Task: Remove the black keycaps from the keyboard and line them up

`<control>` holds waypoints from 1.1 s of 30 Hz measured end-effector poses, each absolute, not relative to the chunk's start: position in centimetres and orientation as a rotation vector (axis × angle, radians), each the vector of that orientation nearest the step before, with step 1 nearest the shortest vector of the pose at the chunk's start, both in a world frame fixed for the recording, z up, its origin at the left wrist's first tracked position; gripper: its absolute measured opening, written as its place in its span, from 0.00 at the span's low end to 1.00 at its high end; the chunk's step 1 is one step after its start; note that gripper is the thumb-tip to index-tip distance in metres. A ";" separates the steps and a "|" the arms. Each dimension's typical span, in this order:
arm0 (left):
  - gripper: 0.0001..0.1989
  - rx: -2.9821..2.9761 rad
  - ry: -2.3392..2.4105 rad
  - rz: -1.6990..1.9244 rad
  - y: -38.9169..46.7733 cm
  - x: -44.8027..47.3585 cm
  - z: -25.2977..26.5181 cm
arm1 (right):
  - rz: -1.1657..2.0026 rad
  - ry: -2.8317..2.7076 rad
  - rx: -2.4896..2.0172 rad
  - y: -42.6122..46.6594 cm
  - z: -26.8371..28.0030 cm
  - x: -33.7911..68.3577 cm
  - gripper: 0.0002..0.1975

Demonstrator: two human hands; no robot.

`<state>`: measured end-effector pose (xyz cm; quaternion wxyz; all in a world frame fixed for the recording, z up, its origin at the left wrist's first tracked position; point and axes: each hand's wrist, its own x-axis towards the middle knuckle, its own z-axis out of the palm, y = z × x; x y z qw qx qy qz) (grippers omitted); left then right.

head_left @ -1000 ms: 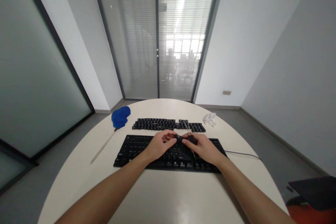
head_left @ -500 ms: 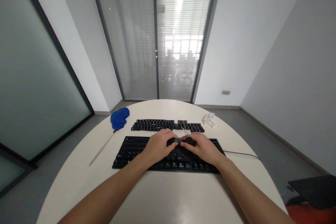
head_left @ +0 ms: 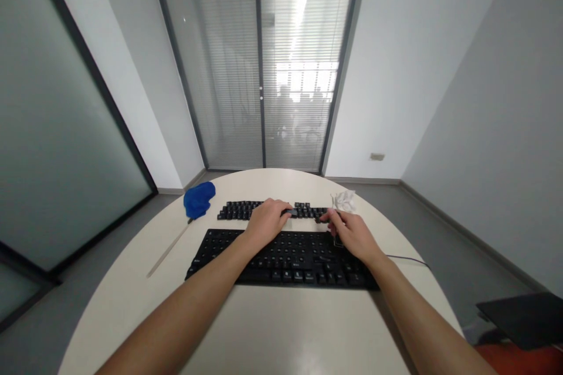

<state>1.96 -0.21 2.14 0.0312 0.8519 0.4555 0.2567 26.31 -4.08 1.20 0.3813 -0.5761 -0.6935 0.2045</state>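
Observation:
A black keyboard [head_left: 281, 255] lies on the round table, with most keycaps off its upper rows and small posts showing. Beyond it, loose black keycaps [head_left: 240, 210] are laid out in rows. My left hand [head_left: 266, 222] is over these rows, thumb and fingers closed on a larger dark keycap [head_left: 290, 212]. Over the keyboard's upper right part, my right hand [head_left: 354, 234] is closed around a wire keycap puller [head_left: 338, 241]. Thin wire shows above and below those fingers; the rest of the tool is hidden. The right fingertips are close to the right-hand keycaps.
A blue cloth piece [head_left: 199, 199] lies at the table's left, beside a thin pale stick [head_left: 169, 248] with a dark tip. Crumpled white tissue [head_left: 346, 201] sits at the back right. A cable [head_left: 407, 258] runs off the keyboard's right side. A dark chair part [head_left: 523, 316] stands right of the table.
My left hand has moved forward from the keyboard to the loose keycap rows with the keycap. My right hand has parted from it, shifting right with the puller.

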 end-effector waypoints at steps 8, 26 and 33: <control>0.10 2.679 1.435 0.616 1.5 4.4 0.2 | 0.491 -1.713 -1.493 -3.8 1.1 26.9 0.30; 0.07 2.688 1.569 0.540 1.8 4.4 -1.3 | 0.493 -1.716 -1.512 -3.8 1.1 26.8 0.30; 0.09 2.682 1.590 0.550 1.7 4.4 -1.1 | 0.495 -1.707 -1.506 -3.9 1.1 26.9 0.30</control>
